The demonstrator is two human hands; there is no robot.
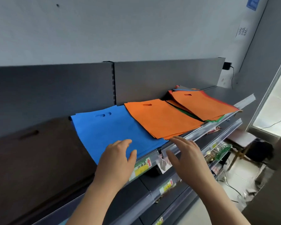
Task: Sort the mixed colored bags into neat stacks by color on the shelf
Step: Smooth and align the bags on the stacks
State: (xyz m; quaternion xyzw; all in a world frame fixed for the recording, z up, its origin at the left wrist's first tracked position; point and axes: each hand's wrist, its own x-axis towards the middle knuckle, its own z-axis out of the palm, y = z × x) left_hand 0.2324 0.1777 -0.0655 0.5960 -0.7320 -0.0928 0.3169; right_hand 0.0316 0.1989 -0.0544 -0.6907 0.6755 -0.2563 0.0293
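Left hand point(118, 158) lies flat, fingers relaxed, on the front corner of the blue stack point(112, 127), with the thumb at the stack's front edge. Right hand point(186, 155) is spread wide and holds nothing, just in front of the orange stack point(161, 117) and above the shelf's clear price rail point(217, 122); I cannot tell whether it touches either.

On the top shelf point(225, 93) sit 3 sorted stacks side by side: a brown stack point(31, 151) at the left, then the blue, then the orange. Further right lies a mixed pile point(201, 103) with an orange bag on top and red, green, black and blue edges showing beneath.

A green and yellow price tag point(142, 166) in the rail carries handwritten Chinese characters, too blurred to read with certainty, and a red arrow pointing up. A white wall sign point(242, 31) reads 收银台. The blue sign point(252, 3) above it is illegible.
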